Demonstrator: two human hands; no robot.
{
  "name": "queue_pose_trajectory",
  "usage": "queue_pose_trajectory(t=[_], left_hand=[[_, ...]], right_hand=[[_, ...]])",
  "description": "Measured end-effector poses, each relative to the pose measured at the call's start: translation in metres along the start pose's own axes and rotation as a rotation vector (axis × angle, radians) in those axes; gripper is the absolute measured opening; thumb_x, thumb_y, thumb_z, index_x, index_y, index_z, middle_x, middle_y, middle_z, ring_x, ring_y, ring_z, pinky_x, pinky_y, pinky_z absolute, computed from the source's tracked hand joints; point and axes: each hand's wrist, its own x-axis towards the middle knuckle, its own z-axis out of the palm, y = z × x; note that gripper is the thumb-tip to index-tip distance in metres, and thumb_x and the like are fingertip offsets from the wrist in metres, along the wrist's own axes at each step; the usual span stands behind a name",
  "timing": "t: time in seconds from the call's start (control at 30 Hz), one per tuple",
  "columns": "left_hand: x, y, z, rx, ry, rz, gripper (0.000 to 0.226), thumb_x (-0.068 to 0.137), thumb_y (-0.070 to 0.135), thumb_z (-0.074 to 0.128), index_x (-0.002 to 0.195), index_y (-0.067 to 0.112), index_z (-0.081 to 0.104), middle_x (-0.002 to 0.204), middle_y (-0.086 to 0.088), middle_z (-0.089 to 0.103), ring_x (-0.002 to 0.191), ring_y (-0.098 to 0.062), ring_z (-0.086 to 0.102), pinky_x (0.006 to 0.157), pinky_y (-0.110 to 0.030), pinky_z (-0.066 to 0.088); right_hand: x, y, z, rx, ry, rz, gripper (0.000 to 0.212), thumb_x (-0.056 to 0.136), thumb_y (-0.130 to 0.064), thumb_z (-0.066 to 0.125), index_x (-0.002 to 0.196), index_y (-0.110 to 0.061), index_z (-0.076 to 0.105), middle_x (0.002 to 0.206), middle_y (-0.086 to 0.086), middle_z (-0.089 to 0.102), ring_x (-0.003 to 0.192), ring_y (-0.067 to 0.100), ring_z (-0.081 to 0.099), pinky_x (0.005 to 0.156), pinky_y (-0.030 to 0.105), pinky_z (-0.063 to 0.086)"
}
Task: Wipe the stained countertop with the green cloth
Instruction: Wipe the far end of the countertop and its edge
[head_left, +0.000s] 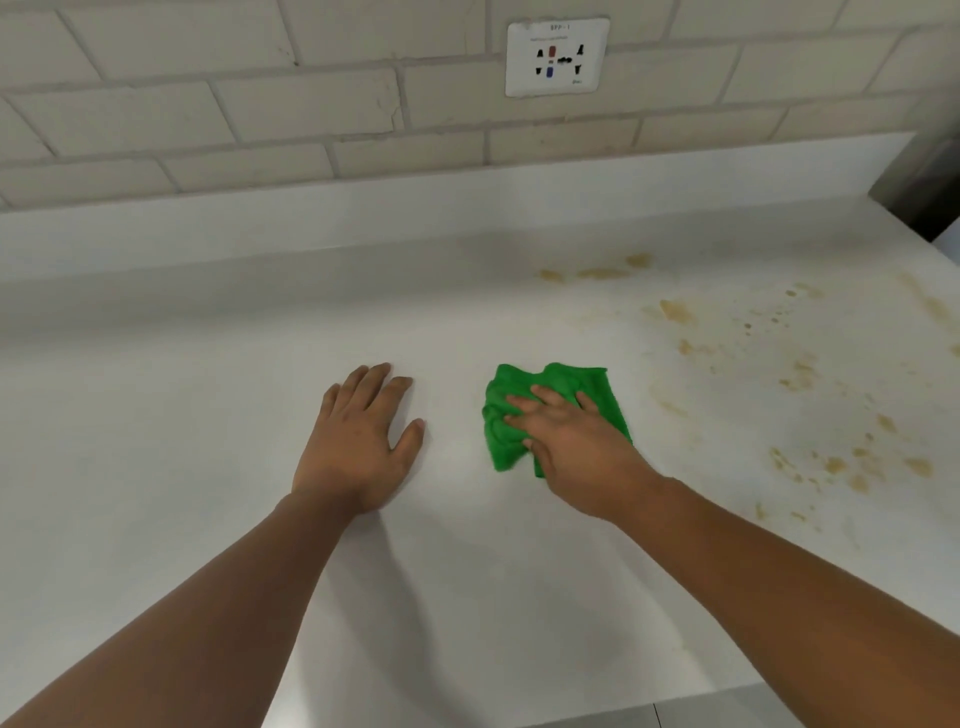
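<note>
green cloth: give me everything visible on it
The green cloth is bright green and fuzzy, like microfibre. It is bunched and creased rather than spread flat. It lies on the white countertop, about mid-counter, left of the brownish stains. The right hand presses down on it with fingers spread, covering its near right part. Nothing else touches it.

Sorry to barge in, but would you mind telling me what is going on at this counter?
A person is cleaning a white countertop. Their right hand presses a bunched green cloth down onto the surface, while the left hand rests flat on the counter beside it. Brownish stains are scattered to the right of the cloth and are not yet wiped.
</note>
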Motion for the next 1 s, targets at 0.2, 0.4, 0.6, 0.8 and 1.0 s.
queue_pose_trajectory(t=[0.2,0.4,0.6,0.8,1.0], left_hand=[[0.001,0.004,-0.001,-0.015,-0.009,-0.007,0.055,0.095,0.055,0.034,0.144,0.031,0.034,0.157,0.004,0.027,0.147,-0.017,0.015,0.119,-0.045,0.018],[0.003,0.001,0.001,-0.008,-0.011,-0.013,0.055,0.095,0.057,0.032,0.145,0.033,0.033,0.157,0.004,0.027,0.147,-0.017,0.016,0.119,-0.046,0.019],[0.002,-0.002,0.002,-0.015,-0.023,-0.024,0.055,0.096,0.055,0.031,0.146,0.033,0.036,0.158,0.004,0.029,0.147,-0.016,0.017,0.12,-0.044,0.016],[0.0,0.003,-0.002,-0.031,-0.039,-0.03,0.055,0.096,0.055,0.03,0.146,0.034,0.033,0.159,0.007,0.025,0.148,-0.014,0.012,0.122,-0.042,0.012],[-0.001,0.012,-0.01,-0.008,-0.017,-0.028,0.06,0.09,0.053,0.044,0.142,0.023,0.049,0.15,-0.003,0.043,0.14,-0.025,0.034,0.114,-0.046,0.029]], right_hand=[[0.05,0.023,-0.022,-0.07,-0.007,0.263,0.048,0.101,-0.016,0.034,0.148,-0.027,0.033,0.162,-0.007,0.014,0.149,0.02,0.008,0.118,0.056,0.005],[0.112,-0.014,-0.025,-0.035,-0.018,0.356,0.058,0.095,-0.013,0.042,0.149,-0.03,0.03,0.161,-0.004,0.018,0.15,0.022,0.006,0.112,0.068,-0.002],[0.068,-0.026,0.001,-0.045,-0.018,0.049,0.062,0.09,-0.001,0.042,0.147,-0.026,0.036,0.159,-0.006,0.026,0.149,0.019,0.013,0.118,0.054,0.004],[0.059,0.025,-0.023,-0.071,-0.057,0.198,0.063,0.092,-0.004,0.045,0.149,-0.028,0.029,0.161,-0.011,0.013,0.149,0.017,0.009,0.12,0.05,0.009],[0.107,0.005,-0.039,-0.059,-0.075,0.425,0.072,0.089,-0.005,0.046,0.153,-0.026,0.02,0.162,0.001,0.013,0.15,0.021,0.004,0.114,0.066,0.002]])
